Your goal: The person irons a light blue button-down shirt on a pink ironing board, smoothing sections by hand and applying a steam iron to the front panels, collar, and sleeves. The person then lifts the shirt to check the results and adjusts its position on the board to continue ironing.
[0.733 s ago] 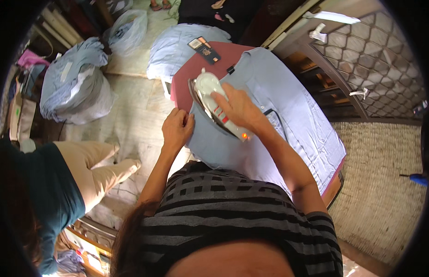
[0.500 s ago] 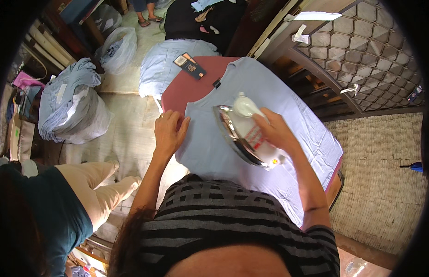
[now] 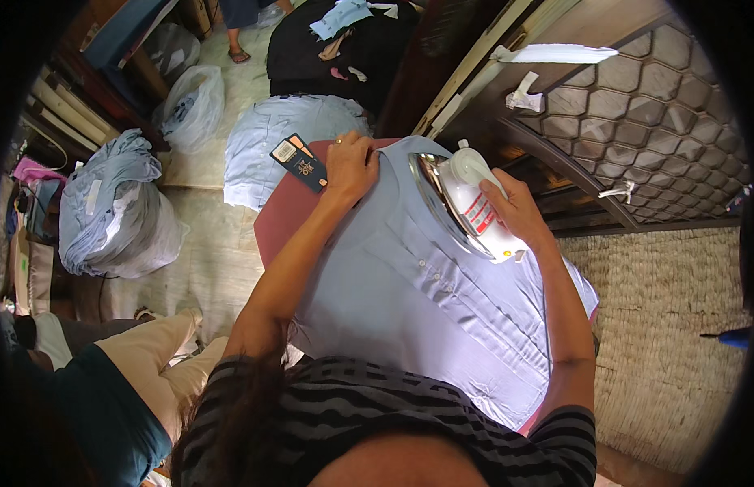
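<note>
Two hands on blue shirt (image 3: 409, 300), right fingers (image 3: 507, 191) wrapping iron (image 3: 466, 203)

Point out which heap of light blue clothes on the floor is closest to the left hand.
The flat light blue heap just beyond the board's end, nearest the left hand. The bundled heap lies farther to the person's left, beside a white bag.
</note>
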`<action>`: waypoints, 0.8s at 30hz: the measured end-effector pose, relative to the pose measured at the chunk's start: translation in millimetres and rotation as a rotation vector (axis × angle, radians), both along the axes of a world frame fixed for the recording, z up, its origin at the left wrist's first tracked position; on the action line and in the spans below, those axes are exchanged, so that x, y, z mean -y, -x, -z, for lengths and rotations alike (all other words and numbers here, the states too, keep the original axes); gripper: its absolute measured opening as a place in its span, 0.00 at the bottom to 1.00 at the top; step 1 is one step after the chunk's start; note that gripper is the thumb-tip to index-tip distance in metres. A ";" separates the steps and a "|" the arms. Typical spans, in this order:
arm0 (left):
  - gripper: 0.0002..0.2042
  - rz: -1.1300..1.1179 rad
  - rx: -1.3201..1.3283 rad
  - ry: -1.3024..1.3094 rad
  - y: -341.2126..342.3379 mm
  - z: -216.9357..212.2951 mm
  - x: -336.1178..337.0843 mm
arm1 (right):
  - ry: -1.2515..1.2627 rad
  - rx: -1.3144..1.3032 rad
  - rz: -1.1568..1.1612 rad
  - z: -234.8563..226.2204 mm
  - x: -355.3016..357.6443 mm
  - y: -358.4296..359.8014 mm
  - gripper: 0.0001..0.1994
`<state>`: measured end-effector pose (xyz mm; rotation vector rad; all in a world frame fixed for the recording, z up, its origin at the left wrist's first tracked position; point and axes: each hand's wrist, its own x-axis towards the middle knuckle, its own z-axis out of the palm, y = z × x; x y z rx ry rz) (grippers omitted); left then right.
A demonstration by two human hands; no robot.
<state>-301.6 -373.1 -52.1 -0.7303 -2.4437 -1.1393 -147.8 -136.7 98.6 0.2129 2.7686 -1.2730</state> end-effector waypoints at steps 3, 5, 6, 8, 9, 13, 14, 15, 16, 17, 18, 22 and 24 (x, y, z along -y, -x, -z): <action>0.04 0.027 0.003 -0.126 2.6 7.4 2.4 | -0.072 0.000 -0.057 9.0 14.1 31.3 0.18; 0.03 0.032 -0.005 -0.151 4.2 5.0 7.0 | -0.133 -0.016 -0.120 9.3 26.4 53.8 0.20; 0.03 0.031 -0.010 -0.141 7.2 3.9 8.9 | -0.147 -0.077 -0.149 11.9 28.8 66.4 0.21; 0.04 0.038 0.020 -0.152 3.9 0.4 11.3 | -0.178 -0.180 -0.191 19.9 30.6 84.9 0.22; 0.04 0.042 0.047 -0.173 1.7 -2.9 12.7 | -0.164 -0.118 -0.178 22.4 32.0 92.8 0.23; 0.05 0.023 -0.035 -0.143 -2.7 -15.2 28.2 | -0.132 0.039 -0.172 14.0 41.1 100.1 0.26; 0.05 0.026 -0.064 -0.149 -5.3 -19.7 32.0 | -0.123 0.042 -0.180 13.1 41.4 96.1 0.26; 0.05 0.025 -0.033 -0.150 -8.0 -23.2 37.1 | -0.088 -0.025 -0.205 22.4 36.2 91.4 0.25; 0.05 0.029 0.000 -0.154 -11.9 -25.3 40.0 | -0.093 -0.012 -0.218 22.1 33.9 89.0 0.25; 0.04 0.034 0.034 -0.158 -15.6 -26.8 41.8 | -0.098 0.000 -0.231 19.8 31.4 87.8 0.25; 0.04 0.029 0.042 -0.149 -18.7 -27.1 42.1 | -0.102 0.013 -0.243 16.8 29.9 87.0 0.25; 0.05 0.046 0.074 -0.161 -38.4 -34.0 42.3 | -0.136 0.170 -0.200 12.9 37.3 85.1 0.23; 0.05 0.060 0.081 -0.172 -50.8 -35.1 46.1 | -0.109 0.067 -0.235 12.8 32.5 69.2 0.23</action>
